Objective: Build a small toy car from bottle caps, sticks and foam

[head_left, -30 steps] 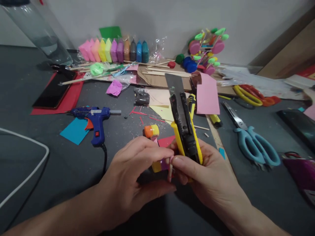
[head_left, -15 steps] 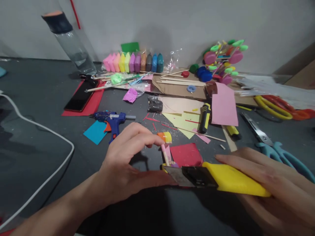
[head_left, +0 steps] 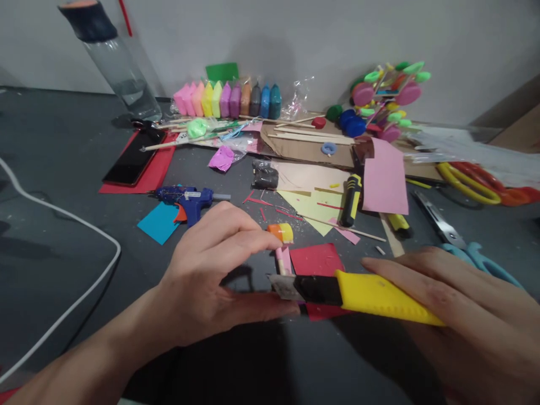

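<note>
My left hand [head_left: 211,264] pinches a short wooden stick [head_left: 281,263] with a pink upper end between forefinger and thumb. The stick's lower part is hidden behind the blade. In my right hand [head_left: 472,320] is a yellow utility knife [head_left: 383,292], its metal blade pointing left and lying across the stick near my left thumb. Whether the blade touches the stick I cannot tell. Just beyond my left fingertips sits a small orange and yellow piece [head_left: 280,232]. Red paper [head_left: 317,261] lies behind the knife.
A blue glue gun [head_left: 189,201] lies left, near a phone [head_left: 134,154] and a water bottle [head_left: 122,73]. Teal-handled scissors [head_left: 468,247] lie right. A yellow-black cutter [head_left: 351,201], pink paper [head_left: 385,177] and colourful clay packs [head_left: 225,100] are farther back.
The utility knife has moved left and slightly up, its blade tilting against the view of the stick. My left hand keeps its pinch, and the view has shifted slightly.
</note>
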A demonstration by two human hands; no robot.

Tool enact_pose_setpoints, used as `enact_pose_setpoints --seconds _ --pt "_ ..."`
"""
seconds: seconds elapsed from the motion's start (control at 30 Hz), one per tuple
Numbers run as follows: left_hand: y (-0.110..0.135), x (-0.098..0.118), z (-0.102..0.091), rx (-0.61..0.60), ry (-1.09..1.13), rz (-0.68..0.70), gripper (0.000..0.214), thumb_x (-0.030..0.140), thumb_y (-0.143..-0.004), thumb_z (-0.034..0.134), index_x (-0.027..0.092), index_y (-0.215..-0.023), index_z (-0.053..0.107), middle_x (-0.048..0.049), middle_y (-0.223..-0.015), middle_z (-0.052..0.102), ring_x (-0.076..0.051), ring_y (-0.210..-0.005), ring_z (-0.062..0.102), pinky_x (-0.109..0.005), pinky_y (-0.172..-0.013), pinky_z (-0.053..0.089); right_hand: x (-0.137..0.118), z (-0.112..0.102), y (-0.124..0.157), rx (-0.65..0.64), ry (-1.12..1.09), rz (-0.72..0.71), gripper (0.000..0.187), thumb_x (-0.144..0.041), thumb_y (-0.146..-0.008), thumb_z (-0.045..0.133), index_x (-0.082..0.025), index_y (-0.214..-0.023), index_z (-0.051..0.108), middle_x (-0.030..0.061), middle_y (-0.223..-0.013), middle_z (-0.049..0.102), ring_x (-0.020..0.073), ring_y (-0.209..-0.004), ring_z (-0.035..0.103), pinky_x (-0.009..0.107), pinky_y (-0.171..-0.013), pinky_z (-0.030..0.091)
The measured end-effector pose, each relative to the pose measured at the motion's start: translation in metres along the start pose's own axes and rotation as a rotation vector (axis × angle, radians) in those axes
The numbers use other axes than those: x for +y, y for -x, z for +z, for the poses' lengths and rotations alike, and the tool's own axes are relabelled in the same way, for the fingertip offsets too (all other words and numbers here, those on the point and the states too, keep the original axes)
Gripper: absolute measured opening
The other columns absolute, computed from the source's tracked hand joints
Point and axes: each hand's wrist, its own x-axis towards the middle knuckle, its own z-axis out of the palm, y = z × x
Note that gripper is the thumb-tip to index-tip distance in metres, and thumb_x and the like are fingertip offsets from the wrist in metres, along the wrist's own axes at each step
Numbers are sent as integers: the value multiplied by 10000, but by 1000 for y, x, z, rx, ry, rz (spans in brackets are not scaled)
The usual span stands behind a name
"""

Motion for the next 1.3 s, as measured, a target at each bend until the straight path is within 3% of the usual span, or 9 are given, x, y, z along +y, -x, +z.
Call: enact_pose_setpoints --seconds 0.1,0.2,0.4,0.53,0.63,0.83,1.3 --pt "1 0 0 -5 19 -6 471 441 -727 885 146 -1035 686 -48 -886 697 -194 -831 638 -345 -751 505 2 0 -6 -5 -87 -95 339 -84 -935 549 -242 -1213 661 55 -886 690 154 -710 675 283 -641 548" --pt "1 0 1 -2 58 -21 479 404 -695 913 139 -1026 690 -46 -889 695 -189 -834 646 -331 -741 512 0 -1 -8 -12 -117 -102 354 -82 -934 525 -242 -1223 654 57 -880 684 167 -709 675 302 -662 552" --pt "-1 0 1 -17 160 -67 468 378 -684 921 149 -1021 690 -53 -899 703 -189 -819 644 -336 -729 527 -21 -11 -9 -73 -62 102 285 -90 -948 559 -256 -1165 640 50 -956 699 170 -809 688 322 -724 517" --pt "-1 -1 1 -21 188 -60 464 356 -682 922 173 -1039 691 -39 -887 704 -182 -809 640 -318 -701 529 -28 -14 -10 -82 -77 153 260 -174 -958 565 -282 -1185 632 60 -966 707 204 -808 703 351 -707 507" --pt "0 -1 0 -40 205 -70 459 342 -680 925 169 -1034 688 -36 -886 702 -179 -816 633 -311 -707 522 -27 -13 -11 -79 -75 150 226 -280 -959 599 -274 -1181 638 72 -942 694 214 -789 691 355 -699 509" --pt "1 1 -2 -76 187 -141 445 410 -704 902 200 -1028 681 -24 -910 676 -187 -834 633 -323 -718 512 -25 -14 -10 -101 -101 127 256 -101 -963 541 -237 -1157 639 69 -943 668 167 -789 663 300 -760 504" --pt "1 1 -2 -92 158 -113 471 408 -691 912 229 -1057 677 -24 -909 702 -206 -847 653 -334 -722 512 -27 -11 -9 -103 -103 185 221 -173 -952 592 -275 -1139 650 43 -882 679 177 -724 664 308 -697 512"
